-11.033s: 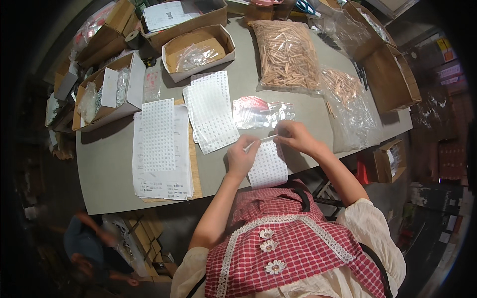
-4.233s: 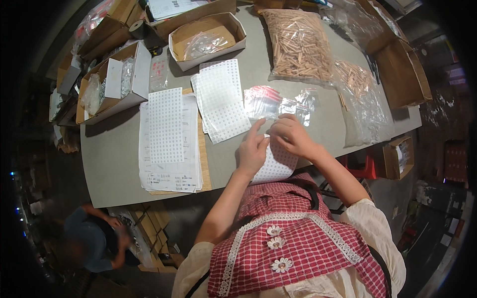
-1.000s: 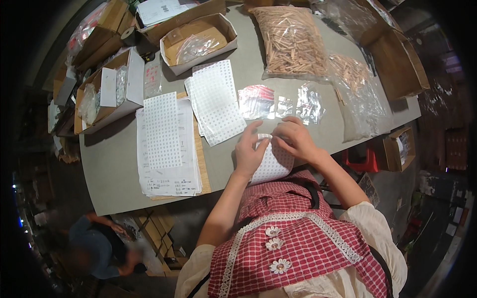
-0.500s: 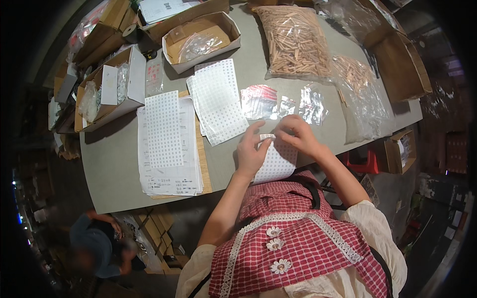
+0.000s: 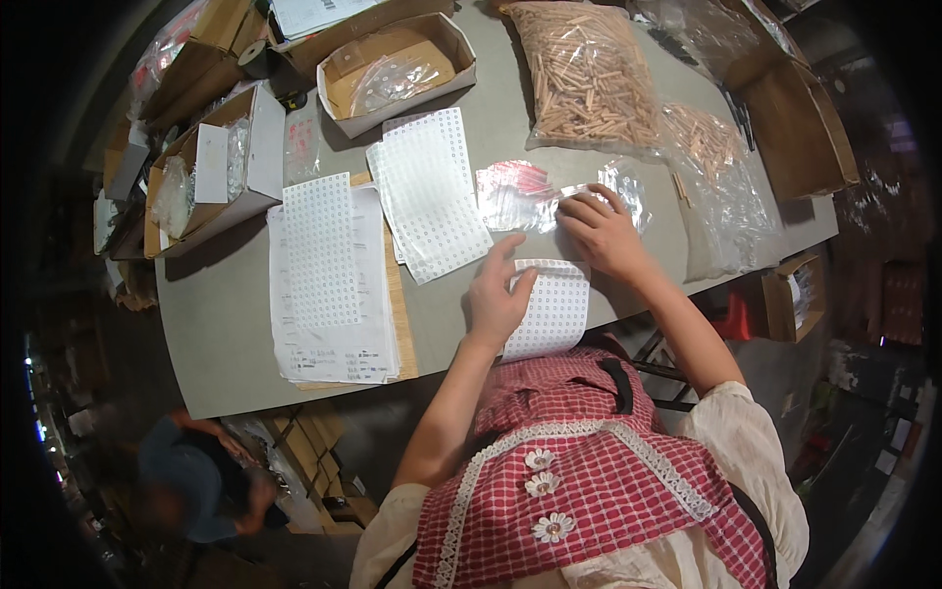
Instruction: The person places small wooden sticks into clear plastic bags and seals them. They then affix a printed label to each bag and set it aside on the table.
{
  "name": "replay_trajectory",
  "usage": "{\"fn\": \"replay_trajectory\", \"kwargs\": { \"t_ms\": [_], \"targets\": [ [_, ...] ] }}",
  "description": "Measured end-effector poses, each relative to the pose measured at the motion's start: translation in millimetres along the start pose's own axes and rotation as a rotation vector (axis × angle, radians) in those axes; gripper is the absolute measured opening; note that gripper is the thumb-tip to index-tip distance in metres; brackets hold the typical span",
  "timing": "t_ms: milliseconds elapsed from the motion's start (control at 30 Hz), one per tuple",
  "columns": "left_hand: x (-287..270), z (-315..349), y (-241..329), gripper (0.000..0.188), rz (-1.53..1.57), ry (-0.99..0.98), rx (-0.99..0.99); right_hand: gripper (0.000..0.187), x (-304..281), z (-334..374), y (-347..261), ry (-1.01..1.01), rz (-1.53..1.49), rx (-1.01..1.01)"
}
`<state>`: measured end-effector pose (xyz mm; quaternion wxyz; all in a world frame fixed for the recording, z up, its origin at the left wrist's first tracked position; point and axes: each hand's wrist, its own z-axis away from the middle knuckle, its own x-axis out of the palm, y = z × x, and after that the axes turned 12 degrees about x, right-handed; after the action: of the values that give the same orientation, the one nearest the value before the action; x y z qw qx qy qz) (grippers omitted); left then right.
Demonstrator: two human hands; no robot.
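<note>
My left hand (image 5: 498, 299) holds the left edge of a white sticker sheet (image 5: 551, 312) printed with a grid of small marks. Its thumb rests on the sheet near the upper edge, which curls up, while the lower end hangs over the table edge against my apron. Farther off, my right hand (image 5: 601, 231) is lowered onto the small clear zip bags, fingers bent and close together. Anything under those fingertips is hidden. Bags with red on them (image 5: 517, 183) lie to its left, and shiny clear bags (image 5: 624, 181) show just beyond it.
More sticker sheets (image 5: 432, 196) and a paper stack (image 5: 334, 344) lie left. A bag of wooden dowels (image 5: 589, 83) and a partly filled bag (image 5: 721, 216) lie right. Cardboard boxes (image 5: 432, 103) stand around the table. Another person (image 5: 201, 481) sits at lower left.
My right hand has left the sheet's upper edge and moved away from me to the small bags. The left hand stays at the sheet, whose top edge is now uncovered.
</note>
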<state>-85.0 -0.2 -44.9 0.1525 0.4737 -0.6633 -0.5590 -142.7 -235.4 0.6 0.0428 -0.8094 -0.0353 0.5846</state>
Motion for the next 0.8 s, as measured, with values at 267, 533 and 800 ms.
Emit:
{"fn": "replay_trajectory", "kwargs": {
  "t_ms": [267,533,800],
  "targets": [
    [-2.7,-5.1,13.9,0.052,0.129,-0.002,-0.089,0.024,-33.4,21.9,-26.0,-0.17,-0.508,0.241],
    [-4.4,-4.8,10.9,0.052,0.166,-0.055,-0.057,0.017,-18.4,25.0,-52.5,-0.068,-0.54,0.176],
    [-3.0,-3.4,11.1,0.048,0.217,-0.009,-0.102,0.02,-14.5,28.6,-53.0,-0.087,-0.565,0.207]
  ]
}}
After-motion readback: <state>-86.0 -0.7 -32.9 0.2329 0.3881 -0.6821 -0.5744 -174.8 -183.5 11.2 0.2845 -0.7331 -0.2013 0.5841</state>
